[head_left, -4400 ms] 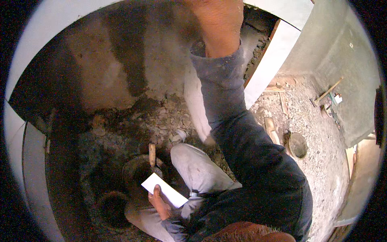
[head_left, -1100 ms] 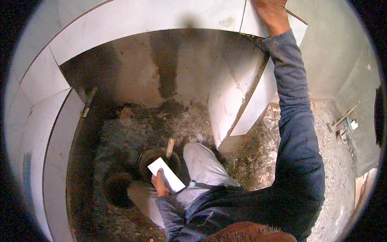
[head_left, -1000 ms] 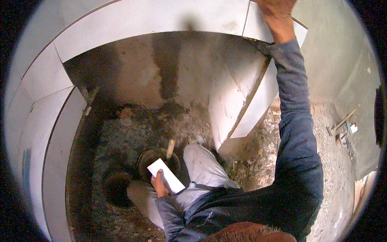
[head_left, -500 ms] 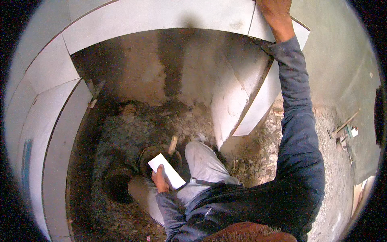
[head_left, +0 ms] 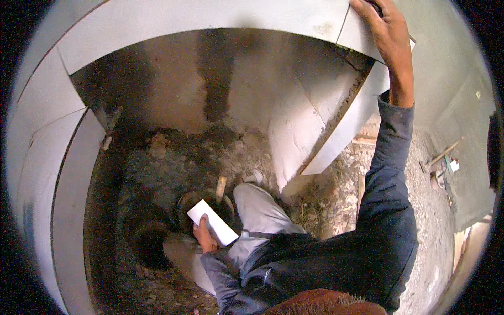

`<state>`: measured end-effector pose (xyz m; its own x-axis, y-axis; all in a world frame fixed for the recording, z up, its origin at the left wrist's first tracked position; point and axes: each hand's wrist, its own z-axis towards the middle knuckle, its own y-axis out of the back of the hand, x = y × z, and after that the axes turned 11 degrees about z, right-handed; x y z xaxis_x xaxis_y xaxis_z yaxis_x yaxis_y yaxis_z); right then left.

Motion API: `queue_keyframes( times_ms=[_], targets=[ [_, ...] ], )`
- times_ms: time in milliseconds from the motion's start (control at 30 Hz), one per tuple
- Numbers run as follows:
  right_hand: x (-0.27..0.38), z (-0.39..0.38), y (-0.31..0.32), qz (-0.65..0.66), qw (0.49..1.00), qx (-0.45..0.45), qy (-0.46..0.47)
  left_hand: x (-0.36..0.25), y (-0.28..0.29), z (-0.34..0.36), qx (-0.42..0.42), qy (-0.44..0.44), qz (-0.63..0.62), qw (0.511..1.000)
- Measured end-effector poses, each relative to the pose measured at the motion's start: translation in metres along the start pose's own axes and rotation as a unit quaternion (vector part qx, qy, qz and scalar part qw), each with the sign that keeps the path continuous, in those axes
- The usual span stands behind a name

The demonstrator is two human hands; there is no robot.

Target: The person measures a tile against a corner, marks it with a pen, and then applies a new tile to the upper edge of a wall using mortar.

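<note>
A white rectangular tile piece (head_left: 214, 223) is gripped in my left hand (head_left: 205, 234), low near my knees, with the thumb lying across its face. At the upper right, my right hand (head_left: 392, 39) rests against a small white tile (head_left: 361, 34) at the corner end of the tiled ledge. Its fingers bend over and run out at the top of the picture. A dark patch shows between thumb and fingers, and what it is I cannot make out. Beside the small tile lies a long white tile strip (head_left: 252, 14), with a thin joint between them.
Below the ledge is a recess with a stained wall (head_left: 173, 84). A round container (head_left: 190, 202) with a wooden handle (head_left: 221, 188) stands by my knees on rubble ground. A tiled side panel (head_left: 350, 123) hangs at right, another (head_left: 76, 173) at left. Tools (head_left: 443, 163) lie far right.
My right hand has shifted right and down in view, its fingers now more bent over the small tile. The whole view has shifted slightly. My left hand still holds the tile piece.
</note>
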<state>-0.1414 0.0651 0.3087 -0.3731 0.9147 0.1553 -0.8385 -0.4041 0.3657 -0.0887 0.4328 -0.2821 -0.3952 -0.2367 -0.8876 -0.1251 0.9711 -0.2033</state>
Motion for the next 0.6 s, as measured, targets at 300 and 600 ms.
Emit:
queue_keyframes(
  times_ms=[300, 600],
  targets=[
    [0.009, 0.021, -0.004, -0.007, 0.998, 0.031, -0.062, -0.047, -0.013, 0.001, 0.049, 0.007, -0.040, 0.998],
    [-0.002, 0.025, 0.006, -0.012, 0.995, 0.027, -0.090, -0.098, -0.057, 0.013, 0.220, 0.046, 0.022, 0.974]
  ],
)
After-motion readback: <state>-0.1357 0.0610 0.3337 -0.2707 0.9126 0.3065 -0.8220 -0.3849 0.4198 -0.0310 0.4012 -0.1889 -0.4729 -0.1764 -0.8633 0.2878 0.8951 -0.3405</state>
